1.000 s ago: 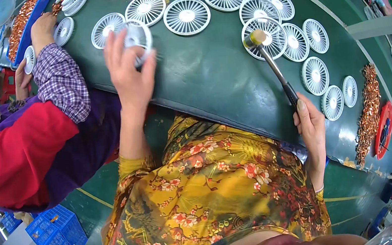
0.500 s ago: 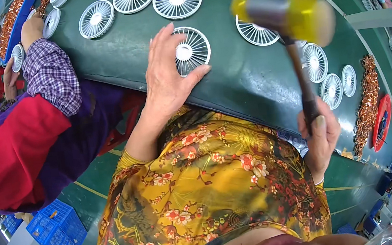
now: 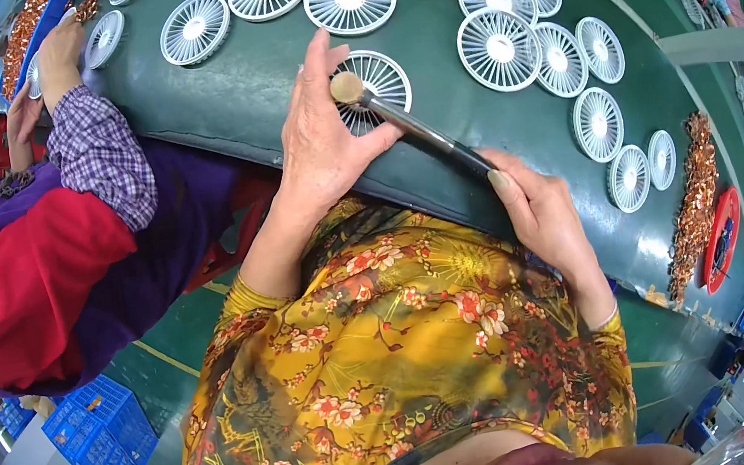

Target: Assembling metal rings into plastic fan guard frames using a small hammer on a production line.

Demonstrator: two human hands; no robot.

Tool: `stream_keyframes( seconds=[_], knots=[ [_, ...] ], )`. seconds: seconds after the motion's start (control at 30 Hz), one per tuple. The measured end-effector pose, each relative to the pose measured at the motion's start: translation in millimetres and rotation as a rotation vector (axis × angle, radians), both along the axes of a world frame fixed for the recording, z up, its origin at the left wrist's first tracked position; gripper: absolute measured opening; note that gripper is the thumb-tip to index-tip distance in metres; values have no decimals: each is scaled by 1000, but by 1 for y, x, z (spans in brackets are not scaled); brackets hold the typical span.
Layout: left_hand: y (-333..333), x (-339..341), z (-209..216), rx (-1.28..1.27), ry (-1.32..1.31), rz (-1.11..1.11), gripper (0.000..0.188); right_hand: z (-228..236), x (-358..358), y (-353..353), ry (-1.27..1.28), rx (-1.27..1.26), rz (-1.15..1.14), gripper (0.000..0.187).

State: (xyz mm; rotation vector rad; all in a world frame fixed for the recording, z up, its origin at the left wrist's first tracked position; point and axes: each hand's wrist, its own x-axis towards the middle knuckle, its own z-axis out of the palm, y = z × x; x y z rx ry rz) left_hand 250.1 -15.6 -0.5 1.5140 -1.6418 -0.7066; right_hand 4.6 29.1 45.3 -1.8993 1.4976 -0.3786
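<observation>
On the green table before me lies a white spoked wheel cover (image 3: 387, 81), flat. My left hand (image 3: 318, 135) rests along its left and near edge, thumb and fingers spread apart around the rim. My right hand (image 3: 540, 209) is closed on the dark handle of a mallet (image 3: 435, 136). The mallet's round tan end sits over the middle of the wheel cover and hides its hub. From this angle I cannot tell whether the mallet touches the cover.
Several similar white wheel covers (image 3: 499, 48) lie across the green table (image 3: 451, 188), some overlapping. Coppery metal parts (image 3: 693, 202) lie at the right beside a red round tray (image 3: 723, 240). On my left a co-worker's sleeve (image 3: 104, 151) reaches in; blue crates (image 3: 100, 428) stand behind.
The mallet has swung down and left from raised at the right to over the wheel cover, my right hand moving up and left with it. My left hand stays beside the cover.
</observation>
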Motion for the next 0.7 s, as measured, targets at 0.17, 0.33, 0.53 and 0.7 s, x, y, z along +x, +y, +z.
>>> stream_keyframes(
  seconds=[0.17, 0.33, 0.53, 0.7],
  knots=[
    [1, 0, -8, -92, -58, -8, 112, 0, -13, 2, -164, 36, -157, 27],
    [2, 13, -17, -290, 255, 172, 64, 19, -23, 13, -402, 160, -234, 29],
    [-53, 81, 2, -507, -264, 517, 77, 2, 0, 10, -350, 216, -7, 27],
    [-80, 129, -2, -134, -319, 475, 96, 7, 5, 1, -266, 291, 63, 27]
  ],
)
